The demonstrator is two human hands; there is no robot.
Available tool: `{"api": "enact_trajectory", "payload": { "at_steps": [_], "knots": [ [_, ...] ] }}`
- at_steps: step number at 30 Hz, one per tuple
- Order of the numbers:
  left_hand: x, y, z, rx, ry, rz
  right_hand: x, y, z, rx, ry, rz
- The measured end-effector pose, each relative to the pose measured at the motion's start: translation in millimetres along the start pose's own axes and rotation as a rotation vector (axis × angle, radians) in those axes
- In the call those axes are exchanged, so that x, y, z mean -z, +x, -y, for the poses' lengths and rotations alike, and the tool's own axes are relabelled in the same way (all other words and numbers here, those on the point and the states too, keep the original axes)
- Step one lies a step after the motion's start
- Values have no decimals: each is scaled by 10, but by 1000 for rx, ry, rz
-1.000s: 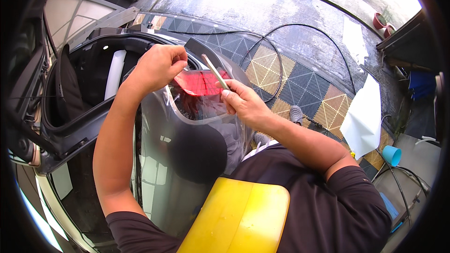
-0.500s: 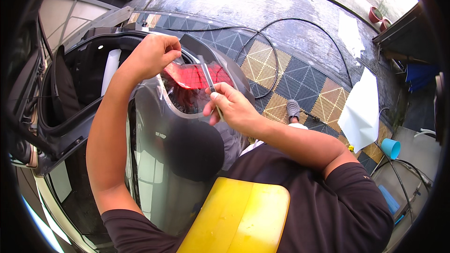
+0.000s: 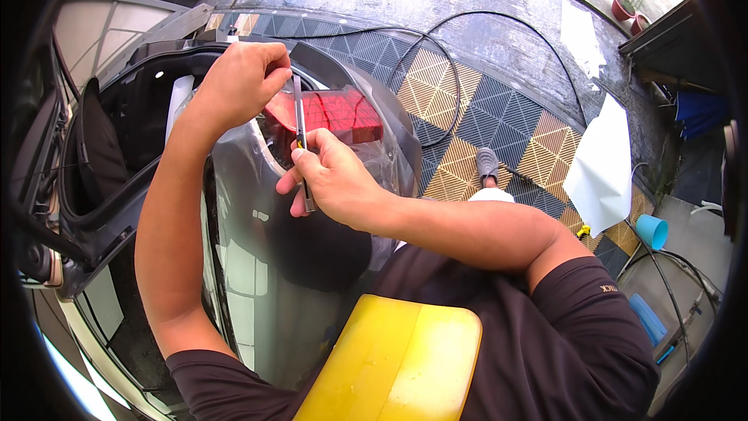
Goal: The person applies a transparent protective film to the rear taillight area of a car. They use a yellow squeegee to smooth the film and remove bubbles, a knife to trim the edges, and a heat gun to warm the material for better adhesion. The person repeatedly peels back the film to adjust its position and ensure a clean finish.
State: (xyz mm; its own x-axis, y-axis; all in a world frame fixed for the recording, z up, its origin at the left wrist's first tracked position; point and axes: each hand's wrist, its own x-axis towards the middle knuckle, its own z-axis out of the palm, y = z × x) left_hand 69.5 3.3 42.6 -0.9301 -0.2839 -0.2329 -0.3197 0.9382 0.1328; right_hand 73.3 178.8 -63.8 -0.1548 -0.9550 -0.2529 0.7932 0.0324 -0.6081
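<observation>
Grey car body (image 3: 241,187); right hand (image 3: 339,183) partly covers slim cutter (image 3: 299,117).

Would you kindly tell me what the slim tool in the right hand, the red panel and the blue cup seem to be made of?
The slim tool looks mostly metal, judging by its grey sheen. The red panel seems glossy, perhaps translucent plastic, with a line pattern showing. The blue cup is probably smooth plastic, from its even colour.

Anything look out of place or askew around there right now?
Slightly: a black cord lies in a loose loop over the floor tiles, and a white sheet sits askew across their edge. Clear film beside the red lamp looks wrinkled. No definite damage shows.
</observation>
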Motion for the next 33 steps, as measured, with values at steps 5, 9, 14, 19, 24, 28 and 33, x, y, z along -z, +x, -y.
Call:
{"api": "enact_trajectory", "payload": {
  "at_steps": [5,9,14,19,24,28,33],
  "knots": [
    [-23,-42,8,-66,33,-31,-75,26,70,7,-78,15],
    [63,-30,-136,-33,67,12,-88,137,124,21,-98,-2],
    [47,-33,-69,7,99,22,-116,113,140,-13,-207,-2],
    [49,-12,-107,27,67,43,-76,117,176,4,-251,19],
    [37,8,-26,-6,72,35,-84,103,211,-1,-255,29],
    [7,5,-21,-23,92,7,-71,88,160,4,-281,40],
    [-35,-22,51,-112,-17,-36,-79,191,206,7,-208,44]
  ]
}}
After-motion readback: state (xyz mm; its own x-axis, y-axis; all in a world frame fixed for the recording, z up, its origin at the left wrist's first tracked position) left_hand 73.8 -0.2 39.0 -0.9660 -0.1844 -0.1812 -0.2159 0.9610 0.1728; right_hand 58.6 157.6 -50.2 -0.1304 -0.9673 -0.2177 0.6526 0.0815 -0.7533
